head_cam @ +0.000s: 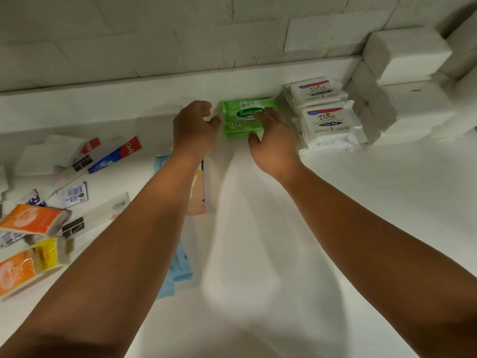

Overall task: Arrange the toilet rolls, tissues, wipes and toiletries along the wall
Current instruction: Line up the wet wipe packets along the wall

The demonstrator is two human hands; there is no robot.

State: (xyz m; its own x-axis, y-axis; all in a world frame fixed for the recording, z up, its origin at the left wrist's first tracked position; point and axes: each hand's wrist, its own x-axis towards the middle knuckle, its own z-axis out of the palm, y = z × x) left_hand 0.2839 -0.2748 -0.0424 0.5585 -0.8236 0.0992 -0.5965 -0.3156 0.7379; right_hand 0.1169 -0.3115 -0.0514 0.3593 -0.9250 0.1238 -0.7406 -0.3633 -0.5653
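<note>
A green Sanicare wipes pack point(244, 117) lies on the white floor by the wall's skirting point(103, 99). My right hand point(273, 140) rests on the pack's right side, fingers spread over its top and thumb at its near edge. My left hand point(193, 127) is at the pack's left edge, its thumb touching the side and its fingers loosely curled. Two white Dove wipes packs point(327, 125) lie just right of the green pack. White tissue packs point(402, 81) are stacked against the wall at the far right.
At the left lie toothpaste tubes point(116, 156), white tissue packs point(46, 156), orange tissue packs point(31, 218), a yellow pack point(49, 251) and small sachets. Light-blue packs point(180, 270) and a pale pack point(198, 192) lie under my left forearm.
</note>
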